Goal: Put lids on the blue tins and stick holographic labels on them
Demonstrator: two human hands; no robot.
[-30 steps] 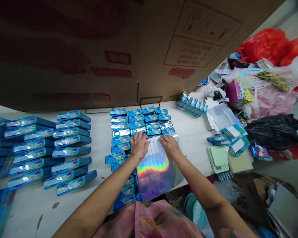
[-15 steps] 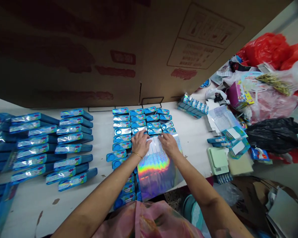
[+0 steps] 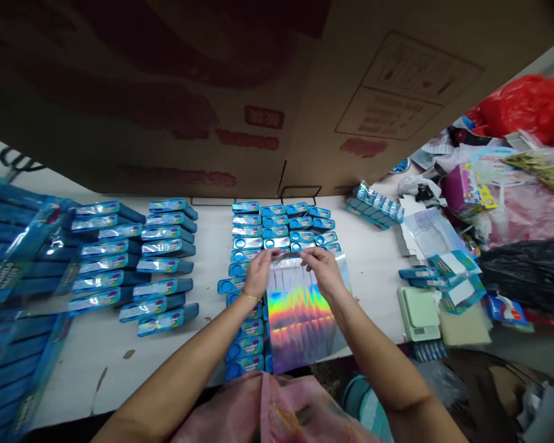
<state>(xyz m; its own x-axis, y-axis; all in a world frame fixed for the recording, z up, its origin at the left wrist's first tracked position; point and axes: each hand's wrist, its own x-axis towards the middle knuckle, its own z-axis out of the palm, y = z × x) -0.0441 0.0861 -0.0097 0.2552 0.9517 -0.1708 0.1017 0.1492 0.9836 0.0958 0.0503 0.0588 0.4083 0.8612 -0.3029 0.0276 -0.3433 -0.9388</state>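
A shiny rainbow-silver holographic sheet lies in front of me, over part of the rows of small blue boxes. My left hand pinches the sheet's far edge near its left corner. At the same edge, farther right, my right hand has its thumb and fingers closed on the sheet. Blue boxes with round windows show beyond the fingertips and along the sheet's left side. Whatever lies beneath the sheet is hidden.
A large cardboard carton walls off the back. Further blue boxes stand in columns at left, beside wrapped packs. To the right are a pale green scale, a wrapped box row, a black bag and red bags.
My fingers have gone from resting flat near the sheet's far edge to pinching it, and that edge looks slightly raised. The camera view has shifted left.
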